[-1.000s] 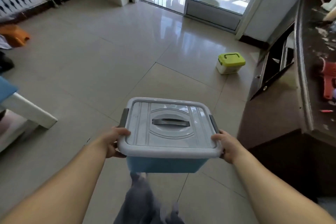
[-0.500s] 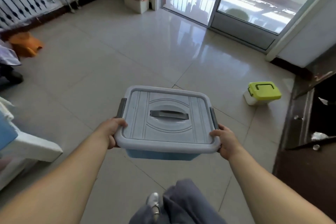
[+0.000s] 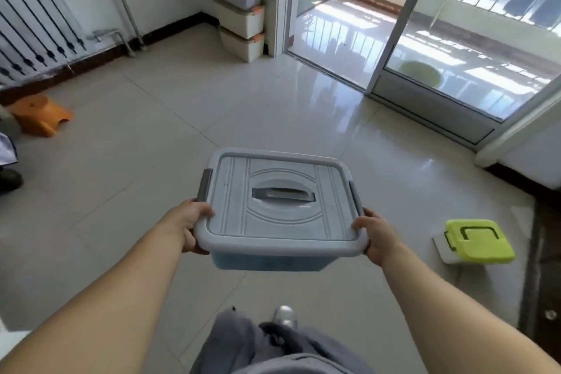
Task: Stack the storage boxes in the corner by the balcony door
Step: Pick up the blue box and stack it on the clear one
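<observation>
Item: blue storage box (image 3: pixel 280 212) with grey lid, level, carried above the pale glossy floor tiles (image 3: pixel 158 130). I am seeing my left hand (image 3: pixel 189 226) gripping its left rim and my right hand (image 3: pixel 375 237) gripping its right rim, fingers curled under and clamped on it. Beyond the box, three stacked boxes (image 3: pixel 241 12) are standing in the corner just beside the balcony door (image 3: pixel 391 24). Right of the box, a green-lidded box (image 3: pixel 476 241) is sitting on the floor. No readable writing.
</observation>
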Demonstrator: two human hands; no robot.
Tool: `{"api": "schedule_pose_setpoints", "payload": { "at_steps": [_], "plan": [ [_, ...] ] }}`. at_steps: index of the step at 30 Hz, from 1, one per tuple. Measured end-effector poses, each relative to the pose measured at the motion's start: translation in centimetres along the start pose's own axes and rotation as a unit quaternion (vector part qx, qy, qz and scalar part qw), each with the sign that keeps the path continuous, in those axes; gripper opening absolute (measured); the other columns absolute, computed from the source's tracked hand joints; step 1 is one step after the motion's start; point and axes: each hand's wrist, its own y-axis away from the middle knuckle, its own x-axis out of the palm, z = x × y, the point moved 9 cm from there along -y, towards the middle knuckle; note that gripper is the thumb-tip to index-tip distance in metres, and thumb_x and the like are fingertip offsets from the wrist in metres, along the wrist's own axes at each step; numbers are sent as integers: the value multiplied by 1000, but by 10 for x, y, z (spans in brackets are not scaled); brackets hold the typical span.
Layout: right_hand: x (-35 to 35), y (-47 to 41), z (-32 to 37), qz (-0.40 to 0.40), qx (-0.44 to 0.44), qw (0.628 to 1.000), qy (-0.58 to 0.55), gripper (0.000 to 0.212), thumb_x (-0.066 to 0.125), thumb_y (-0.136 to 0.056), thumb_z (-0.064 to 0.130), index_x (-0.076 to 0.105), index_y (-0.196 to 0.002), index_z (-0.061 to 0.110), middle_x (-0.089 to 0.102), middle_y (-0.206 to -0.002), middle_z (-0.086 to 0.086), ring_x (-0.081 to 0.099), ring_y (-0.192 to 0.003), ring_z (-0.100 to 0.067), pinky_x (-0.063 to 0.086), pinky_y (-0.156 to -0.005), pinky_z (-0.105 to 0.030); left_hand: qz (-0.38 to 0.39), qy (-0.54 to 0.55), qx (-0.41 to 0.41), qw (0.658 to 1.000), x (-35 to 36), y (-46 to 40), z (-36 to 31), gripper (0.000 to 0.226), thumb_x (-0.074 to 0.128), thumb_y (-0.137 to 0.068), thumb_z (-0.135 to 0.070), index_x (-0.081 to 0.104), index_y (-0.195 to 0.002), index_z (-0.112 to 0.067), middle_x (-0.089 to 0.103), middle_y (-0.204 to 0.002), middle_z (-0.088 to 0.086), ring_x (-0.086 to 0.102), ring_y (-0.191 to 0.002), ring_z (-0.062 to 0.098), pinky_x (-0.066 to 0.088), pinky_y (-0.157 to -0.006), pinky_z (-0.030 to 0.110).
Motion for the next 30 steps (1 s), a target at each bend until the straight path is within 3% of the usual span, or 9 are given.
{"api": "schedule_pose_setpoints", "payload": {
  "at_steps": [7, 9, 17, 21, 26, 30],
  "plan": [
    [101, -106, 111, 29, 11, 999, 30, 56, 48, -79, -10, 53, -129, 15, 61, -118, -15, 60, -92, -32, 53, -69, -40, -19, 61, -14, 998, -10, -94, -120, 17, 49, -84, -2, 54, -84, -18, 60, -87, 16, 57, -74, 33, 49, -61, 49],
    [119, -123, 126, 30, 4, 999, 32, 56, 48, -79, -10, 53, -128, 17, 60, -118, -15, 60, -91, -32, 53, -69, -40, -16, 66, -16, 998, -12, -113, -137, 17, 49, -83, -2, 54, -84, -18, 60, -88, 16, 58, -75, 34, 49, -61, 50],
    [279, -239, 224, 27, 22, 999, 42, 48, 49, -81, -8, 53, -118, 21, 60, -105, -9, 56, -93, -31, 49, -67, -38, -24, 66, -37, 997, -69, -241, -317, 15, 49, -85, -2, 53, -86, -16, 60, -85, 16, 57, -73, 33, 47, -57, 48],
    [350, -287, 273, 41, 13, 999, 31, 54, 52, -79, -8, 53, -124, 22, 58, -117, -11, 56, -104, -36, 52, -74, -43, -32, 65, -23, 997, -94, -287, -411, 23, 48, -83, -2, 55, -102, -14, 62, -87, 15, 59, -75, 34, 49, -58, 48],
    [408, -351, 329, 23, 8, 1000, 13, 59, 50, -75, -8, 56, -127, 19, 61, -120, -11, 57, -99, -33, 51, -65, -35, -25, 51, -17, 998, -95, -343, -504, 18, 45, -85, 1, 53, -82, -15, 59, -81, 15, 56, -69, 32, 47, -58, 46],
    [464, -428, 395, 24, -5, 999, 23, 60, 51, -72, -5, 58, -126, 19, 63, -117, -12, 58, -94, -31, 49, -61, -31, -34, 56, -10, 998, -90, -409, -590, 15, 48, -85, 0, 52, -82, -14, 59, -83, 16, 57, -70, 33, 48, -57, 48]
  ]
}}
